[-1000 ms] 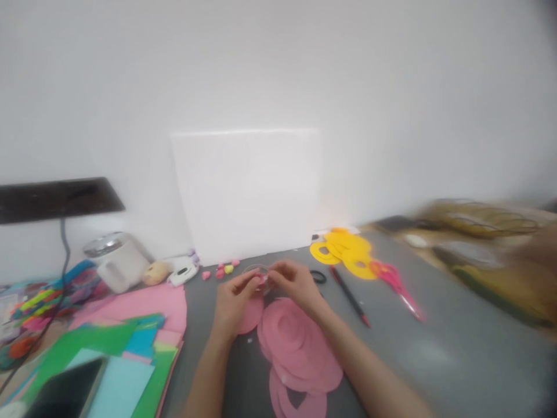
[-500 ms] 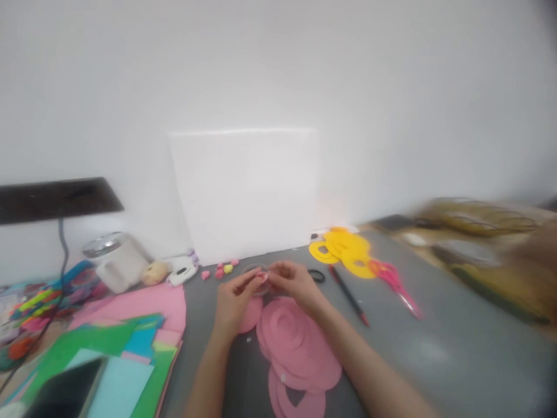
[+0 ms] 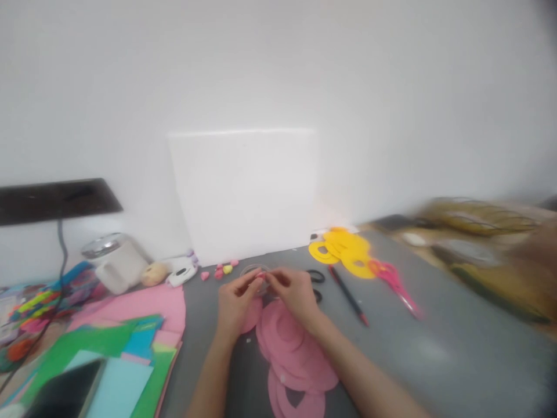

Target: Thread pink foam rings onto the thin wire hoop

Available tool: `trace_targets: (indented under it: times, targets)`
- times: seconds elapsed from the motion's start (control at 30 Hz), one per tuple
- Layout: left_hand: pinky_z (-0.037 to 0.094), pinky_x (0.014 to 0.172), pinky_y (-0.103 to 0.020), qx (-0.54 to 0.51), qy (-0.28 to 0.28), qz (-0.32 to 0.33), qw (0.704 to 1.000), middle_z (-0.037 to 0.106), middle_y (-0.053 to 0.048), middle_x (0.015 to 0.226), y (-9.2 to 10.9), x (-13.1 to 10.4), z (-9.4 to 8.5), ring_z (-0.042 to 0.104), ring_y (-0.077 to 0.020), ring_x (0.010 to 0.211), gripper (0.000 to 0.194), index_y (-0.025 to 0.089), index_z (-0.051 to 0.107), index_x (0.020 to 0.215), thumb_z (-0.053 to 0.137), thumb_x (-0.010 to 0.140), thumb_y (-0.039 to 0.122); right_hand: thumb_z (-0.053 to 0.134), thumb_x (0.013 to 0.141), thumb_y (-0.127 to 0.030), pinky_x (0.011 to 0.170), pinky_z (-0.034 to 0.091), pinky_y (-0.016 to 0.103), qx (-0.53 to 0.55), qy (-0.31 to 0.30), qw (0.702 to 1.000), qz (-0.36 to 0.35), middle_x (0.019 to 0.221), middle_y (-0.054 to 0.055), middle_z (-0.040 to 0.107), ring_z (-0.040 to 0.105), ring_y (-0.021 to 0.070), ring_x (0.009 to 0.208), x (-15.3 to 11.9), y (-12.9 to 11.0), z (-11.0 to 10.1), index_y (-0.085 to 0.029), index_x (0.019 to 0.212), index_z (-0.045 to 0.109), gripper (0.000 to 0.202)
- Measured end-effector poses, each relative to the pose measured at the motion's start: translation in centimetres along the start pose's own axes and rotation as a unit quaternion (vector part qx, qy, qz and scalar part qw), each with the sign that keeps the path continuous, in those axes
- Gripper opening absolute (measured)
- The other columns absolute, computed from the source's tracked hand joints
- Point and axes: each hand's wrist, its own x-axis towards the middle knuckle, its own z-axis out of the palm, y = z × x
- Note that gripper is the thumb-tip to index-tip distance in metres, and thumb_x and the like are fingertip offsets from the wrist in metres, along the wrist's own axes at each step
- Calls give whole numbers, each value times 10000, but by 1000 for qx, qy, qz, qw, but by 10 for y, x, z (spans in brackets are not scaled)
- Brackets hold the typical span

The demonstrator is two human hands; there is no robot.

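Both my hands meet over the middle of the grey table. Between the fingertips of my left hand (image 3: 232, 306) is a small pink piece (image 3: 261, 276), too blurred to name. My right hand (image 3: 296, 295) is closed in a pinch against the same piece. Just behind the fingers, a clear round ring-like item (image 3: 249, 269) lies partly hidden. Below the hands spread pink paper circles and rings (image 3: 300, 368), overlapping in a pile. A separate pink circle (image 3: 252, 316) is partly covered by my left hand. Black scissor handles (image 3: 317, 276) show beside my right hand.
Yellow paper rings (image 3: 348, 249), a black-and-red pencil (image 3: 348, 295) and pink scissors (image 3: 395, 283) lie to the right. Small heart-shaped pieces (image 3: 220, 270) sit near a white board (image 3: 246, 197). Coloured paper (image 3: 122, 377), a phone (image 3: 65, 392) and a white mug (image 3: 119, 267) occupy the left.
My right hand has turned and shifted slightly, baring more of the black scissor handles. Both hands remain together at the small pink piece.
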Motion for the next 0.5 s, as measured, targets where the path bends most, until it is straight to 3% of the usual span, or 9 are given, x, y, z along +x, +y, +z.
trace_targets:
  times: [0.13, 0.5]
  targets:
    - [527, 844, -366, 72, 6, 44, 996, 713, -54, 984, -3, 0, 1, 656, -252, 936, 249, 214, 728, 919, 655, 705, 319, 564, 749, -325, 526, 512, 255, 46, -28, 997, 54, 628, 48, 695, 647, 184, 558, 2, 1, 0, -153, 732, 692, 216]
    - [565, 746, -322, 144, 32, 81, 986, 734, -28, 890, -5, -3, 8, 688, -229, 837, 203, 248, 735, 886, 638, 722, 318, 520, 743, -243, 540, 500, 246, -19, -23, 999, 19, 670, 61, 707, 637, 167, 561, 1, 3, 1, -144, 754, 691, 198]
